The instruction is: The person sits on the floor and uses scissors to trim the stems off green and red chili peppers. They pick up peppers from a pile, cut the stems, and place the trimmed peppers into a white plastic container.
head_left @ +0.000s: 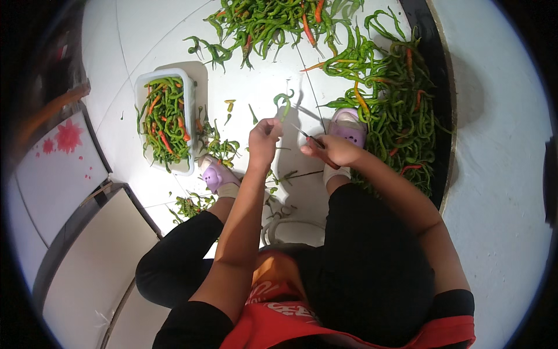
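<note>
My left hand (264, 138) pinches the lower end of a curled green chili pepper (285, 104), which stands up above the fingertips. Just to its right, my right hand (335, 150) grips a pair of scissors (311, 138), its blades pointing towards the pepper without plainly touching it. Whether the blades are apart is hard to tell. Left of my hands, a white plastic tub (192, 113) is heaped with green and red chilies (163, 122). Loose chilies (272, 26) lie in a pile on the floor beyond my hands, and a larger pile (399, 104) spreads along the right.
Small chili pieces and stems (222, 144) lie scattered on the white tiled floor (235, 83) near my left shoe (216, 174). My right shoe (347, 126) touches the right pile. A black skirting (440, 87) edges the wall at right; white panels stand at left.
</note>
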### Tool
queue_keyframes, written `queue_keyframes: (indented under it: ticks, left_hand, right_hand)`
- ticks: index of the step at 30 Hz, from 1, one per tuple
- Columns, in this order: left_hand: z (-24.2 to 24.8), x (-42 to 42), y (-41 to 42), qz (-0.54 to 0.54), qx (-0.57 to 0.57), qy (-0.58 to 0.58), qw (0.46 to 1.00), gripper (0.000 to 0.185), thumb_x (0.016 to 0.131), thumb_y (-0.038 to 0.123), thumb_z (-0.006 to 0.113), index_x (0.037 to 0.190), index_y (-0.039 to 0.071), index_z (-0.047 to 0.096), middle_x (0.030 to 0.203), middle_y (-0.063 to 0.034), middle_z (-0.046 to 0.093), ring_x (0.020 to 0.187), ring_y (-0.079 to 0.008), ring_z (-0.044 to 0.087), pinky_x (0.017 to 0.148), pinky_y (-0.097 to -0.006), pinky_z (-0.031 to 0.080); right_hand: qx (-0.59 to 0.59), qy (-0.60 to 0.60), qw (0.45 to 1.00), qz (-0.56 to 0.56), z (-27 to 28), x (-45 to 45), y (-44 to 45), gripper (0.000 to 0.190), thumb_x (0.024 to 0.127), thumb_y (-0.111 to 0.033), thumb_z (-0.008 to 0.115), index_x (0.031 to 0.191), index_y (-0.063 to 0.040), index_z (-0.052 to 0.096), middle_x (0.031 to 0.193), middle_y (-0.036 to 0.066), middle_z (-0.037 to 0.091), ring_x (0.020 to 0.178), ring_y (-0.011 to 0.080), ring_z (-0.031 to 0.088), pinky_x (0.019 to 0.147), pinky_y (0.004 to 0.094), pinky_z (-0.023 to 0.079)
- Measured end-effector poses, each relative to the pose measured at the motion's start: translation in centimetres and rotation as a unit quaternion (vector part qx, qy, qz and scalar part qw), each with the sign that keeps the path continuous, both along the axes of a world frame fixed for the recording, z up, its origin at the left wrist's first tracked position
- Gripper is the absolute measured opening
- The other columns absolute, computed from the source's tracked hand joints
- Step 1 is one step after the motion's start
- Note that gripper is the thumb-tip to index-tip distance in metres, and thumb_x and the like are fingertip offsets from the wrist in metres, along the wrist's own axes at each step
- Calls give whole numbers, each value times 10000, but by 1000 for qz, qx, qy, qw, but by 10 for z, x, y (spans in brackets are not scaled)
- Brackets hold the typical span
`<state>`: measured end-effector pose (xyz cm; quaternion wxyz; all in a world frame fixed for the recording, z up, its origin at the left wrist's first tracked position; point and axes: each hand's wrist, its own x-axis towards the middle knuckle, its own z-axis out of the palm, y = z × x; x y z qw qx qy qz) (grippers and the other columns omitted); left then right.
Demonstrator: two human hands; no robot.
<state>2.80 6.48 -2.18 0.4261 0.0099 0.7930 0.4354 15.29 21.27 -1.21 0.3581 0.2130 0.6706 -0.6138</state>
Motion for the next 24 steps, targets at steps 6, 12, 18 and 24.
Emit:
queue_keyframes:
  ticks: [6,12,18,24]
  left_hand:
    - [-8,-19,-32,-89,-50,222,970,275,845,207,576,968,-38,576,918,-165,604,873,-211,572,769,-306,441]
    - [0,-30,-37,-45,-66,133,988,208,851,157,561,956,-22,555,837,-151,633,795,-179,609,719,-269,456]
    - [5,-21,-48,-68,-20,61,996,201,847,105,562,953,-63,540,795,-100,628,737,-141,601,689,-247,465]
    - [8,-28,-79,42,-30,38,998,150,829,73,573,912,-49,549,768,-86,617,720,-157,591,689,-262,470]
  right_hand:
    - [56,54,996,55,3,-7,-13,535,813,-566,473,676,-53,536,510,73,512,489,176,513,490,303,386]
    - [99,34,984,146,16,-20,-16,521,804,-551,484,778,-40,579,745,139,623,770,303,604,686,354,455]
    - [82,7,990,111,17,-26,-17,677,795,-604,436,960,43,548,879,224,603,854,339,593,721,405,442]
    - [8,27,988,153,-4,-39,-24,634,786,-600,472,835,29,533,758,204,573,655,305,535,610,396,403]
